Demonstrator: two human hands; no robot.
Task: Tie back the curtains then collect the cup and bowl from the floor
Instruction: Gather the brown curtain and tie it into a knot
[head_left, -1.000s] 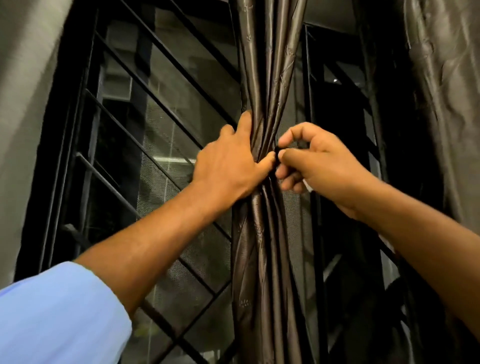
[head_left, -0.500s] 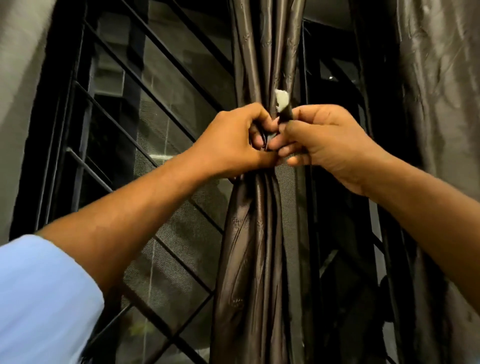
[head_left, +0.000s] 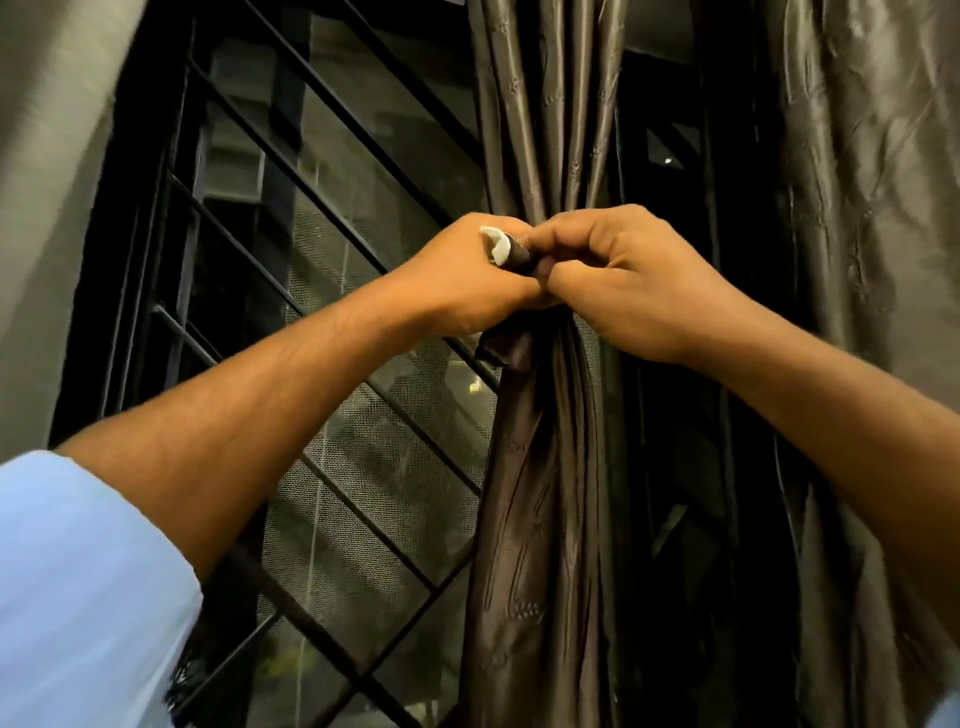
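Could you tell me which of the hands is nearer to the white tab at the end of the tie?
Left. The white tab lies against the left hand; the right hand is just right of it.

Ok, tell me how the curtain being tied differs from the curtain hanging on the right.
The gathered curtain is bunched into a narrow rope of tight folds; the right curtain hangs loose and spread wide.

The gathered curtain is gripped by the left hand and right hand, which are working a tie-back around it; the right curtain is untouched, with no tie visible.

Both are the same shiny dark brown fabric.
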